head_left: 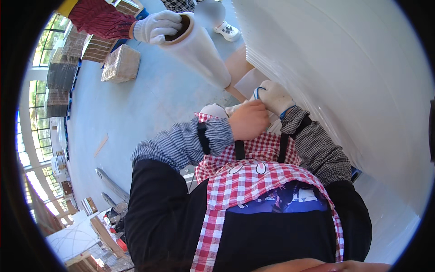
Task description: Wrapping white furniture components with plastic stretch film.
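A: what's actually on that floor (149,104)? looks pale blue-grey to me

B: yep. film-wrapped carton (121,63) toward the far left corner, thin tan strip (101,145) lying flat nearer the middle of the left side

A: and along the left edge?

B: dark wrapped stacks (61,81), undersides too small to read tbh

Bare L hand (249,121), touching R hand (273,100) w/ wht glove (276,93), co-wkr's hand (158,27) on film roll (199,56)

From here I see a co-worker's sleeve (102,20) cut off left of the roll (199,56), a round shape (210,13) blurred right of it; below it, the left hand (249,120) hides its fingertips.
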`<action>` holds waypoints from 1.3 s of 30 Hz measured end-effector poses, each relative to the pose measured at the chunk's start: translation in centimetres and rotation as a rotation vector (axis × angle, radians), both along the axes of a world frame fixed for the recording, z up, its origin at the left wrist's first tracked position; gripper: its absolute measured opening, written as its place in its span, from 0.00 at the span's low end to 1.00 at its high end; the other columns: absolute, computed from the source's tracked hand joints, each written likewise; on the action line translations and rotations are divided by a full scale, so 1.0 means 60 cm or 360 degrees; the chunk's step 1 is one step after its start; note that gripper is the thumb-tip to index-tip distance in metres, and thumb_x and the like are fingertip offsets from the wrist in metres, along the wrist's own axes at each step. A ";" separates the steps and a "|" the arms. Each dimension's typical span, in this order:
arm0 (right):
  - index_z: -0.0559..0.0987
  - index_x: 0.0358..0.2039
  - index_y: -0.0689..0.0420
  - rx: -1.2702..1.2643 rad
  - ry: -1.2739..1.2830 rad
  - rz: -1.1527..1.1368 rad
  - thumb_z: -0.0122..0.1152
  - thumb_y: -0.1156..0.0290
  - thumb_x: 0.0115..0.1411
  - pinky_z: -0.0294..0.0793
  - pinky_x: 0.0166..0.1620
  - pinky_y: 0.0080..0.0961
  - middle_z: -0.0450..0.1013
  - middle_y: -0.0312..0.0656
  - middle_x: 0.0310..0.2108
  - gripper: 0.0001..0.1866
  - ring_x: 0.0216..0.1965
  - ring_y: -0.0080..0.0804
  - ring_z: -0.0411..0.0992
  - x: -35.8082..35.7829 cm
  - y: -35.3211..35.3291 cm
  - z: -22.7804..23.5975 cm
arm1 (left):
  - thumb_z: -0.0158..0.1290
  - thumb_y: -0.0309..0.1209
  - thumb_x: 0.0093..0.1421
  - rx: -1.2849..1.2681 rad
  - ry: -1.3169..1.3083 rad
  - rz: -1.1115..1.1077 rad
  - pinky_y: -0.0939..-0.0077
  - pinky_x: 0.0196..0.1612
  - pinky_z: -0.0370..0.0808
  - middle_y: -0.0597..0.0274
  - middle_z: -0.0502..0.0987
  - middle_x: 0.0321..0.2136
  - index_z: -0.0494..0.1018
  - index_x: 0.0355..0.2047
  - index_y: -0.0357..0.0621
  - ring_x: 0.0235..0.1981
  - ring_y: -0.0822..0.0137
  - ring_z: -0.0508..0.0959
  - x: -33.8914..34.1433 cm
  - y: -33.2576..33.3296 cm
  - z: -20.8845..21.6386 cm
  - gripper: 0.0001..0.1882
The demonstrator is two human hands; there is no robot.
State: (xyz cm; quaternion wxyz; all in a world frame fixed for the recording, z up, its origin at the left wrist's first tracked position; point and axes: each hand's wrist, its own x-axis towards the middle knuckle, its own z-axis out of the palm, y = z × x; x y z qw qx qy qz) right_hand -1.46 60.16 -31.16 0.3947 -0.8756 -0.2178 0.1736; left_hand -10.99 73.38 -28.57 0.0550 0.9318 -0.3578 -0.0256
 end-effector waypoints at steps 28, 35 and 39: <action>0.77 0.24 0.60 0.0943 -0.0607 0.0501 0.61 0.66 0.56 0.73 0.34 0.43 0.73 0.50 0.23 0.11 0.29 0.51 0.73 -0.084 0.007 0.059 | 0.48 0.33 0.69 -0.2151 0.0979 0.0838 0.69 0.63 0.67 0.56 0.72 0.53 0.63 0.62 0.40 0.58 0.65 0.70 0.013 0.016 -0.144 0.23; 0.74 0.16 0.62 0.0470 -0.0315 0.0668 0.62 0.67 0.52 0.70 0.29 0.45 0.71 0.55 0.20 0.14 0.25 0.55 0.72 -0.121 -0.024 0.066 | 0.41 0.48 0.71 -0.3640 0.2220 0.0815 0.63 0.62 0.66 0.50 0.73 0.57 0.65 0.63 0.41 0.55 0.54 0.74 0.064 -0.019 -0.064 0.29; 0.72 0.15 0.62 0.0478 -0.0288 0.0747 0.63 0.67 0.52 0.69 0.28 0.45 0.69 0.56 0.19 0.15 0.24 0.56 0.71 -0.115 -0.028 0.082 | 0.38 0.62 0.67 -0.3452 0.1963 0.0788 0.61 0.63 0.63 0.49 0.77 0.53 0.63 0.65 0.41 0.56 0.49 0.73 0.095 -0.019 0.001 0.40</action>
